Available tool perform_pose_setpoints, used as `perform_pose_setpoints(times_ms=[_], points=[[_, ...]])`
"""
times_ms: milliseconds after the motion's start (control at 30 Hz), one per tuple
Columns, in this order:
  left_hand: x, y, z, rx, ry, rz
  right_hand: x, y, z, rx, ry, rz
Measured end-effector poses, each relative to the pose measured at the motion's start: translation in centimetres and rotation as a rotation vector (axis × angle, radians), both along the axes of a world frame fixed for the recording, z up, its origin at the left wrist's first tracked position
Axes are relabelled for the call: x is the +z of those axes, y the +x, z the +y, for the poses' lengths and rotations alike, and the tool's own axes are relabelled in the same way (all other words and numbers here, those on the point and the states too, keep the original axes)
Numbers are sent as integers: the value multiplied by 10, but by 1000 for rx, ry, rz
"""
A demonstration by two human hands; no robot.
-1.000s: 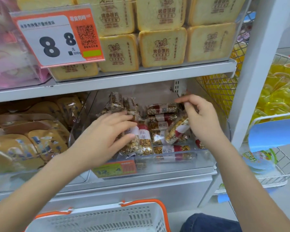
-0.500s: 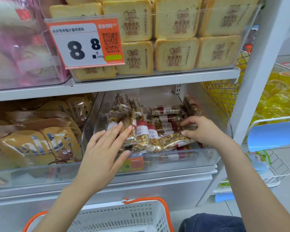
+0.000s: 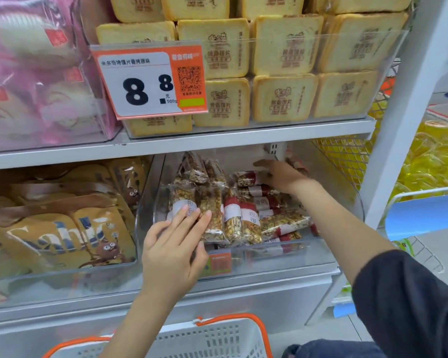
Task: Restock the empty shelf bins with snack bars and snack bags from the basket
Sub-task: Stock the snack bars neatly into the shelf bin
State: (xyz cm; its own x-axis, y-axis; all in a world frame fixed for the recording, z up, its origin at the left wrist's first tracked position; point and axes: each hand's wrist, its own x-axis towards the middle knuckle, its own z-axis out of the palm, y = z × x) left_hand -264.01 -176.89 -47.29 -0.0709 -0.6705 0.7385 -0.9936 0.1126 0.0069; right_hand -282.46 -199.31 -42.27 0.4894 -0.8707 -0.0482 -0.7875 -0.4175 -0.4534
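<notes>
A: What is the left hand doing?

B: It reaches over the front lip of the clear plastic bin, fingers straight and slightly spread. The fingertips press flat on the front of the upright snack bars; nothing is gripped.

A: And the right hand?

B: It is deeper in the same bin, toward the back right, palm down, fingers stretched out to the left. It lies over the top of the stacked bars that lie sideways there. Whether the thumb pinches a wrapper cannot be told; the fingers look flat.

A: What are the bars like?

B: Long blocks of nuts and seeds, lumpy and golden-brown, each sealed in shiny clear film with a red and white paper band round the middle. Some stand on end at the front left of the bin, others lie flat in a pile on the right.

A: So where do they sit relative to the hands?

B: The standing ones are under the left fingertips, the lying ones below and just in front of the right hand.

A: And the basket?

B: White perforated plastic with an orange rim and handle, low at the frame's bottom edge, below the left forearm. Its contents are not visible.

A: Anything nearby?

B: Tan snack bags fill the bin to the left.
</notes>
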Motion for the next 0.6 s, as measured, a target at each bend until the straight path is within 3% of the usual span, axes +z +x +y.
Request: perform_pose_setpoints(times_ms=[100, 267, 333, 533, 600], points=[[-4, 1, -1, -11, -31, 6, -14, 7, -15, 101, -7, 81], [-9, 2, -4, 2, -58, 25, -1, -1, -17, -9, -201, -190], [-9, 2, -5, 7, -72, 31, 7, -2, -8, -66, -228, -215], [-9, 0, -4, 10, -72, 35, 3, -3, -11, 29, 77, 87], [-8, -1, -3, 15, -73, 35, 6, -4, -10, 102, 34, 166]])
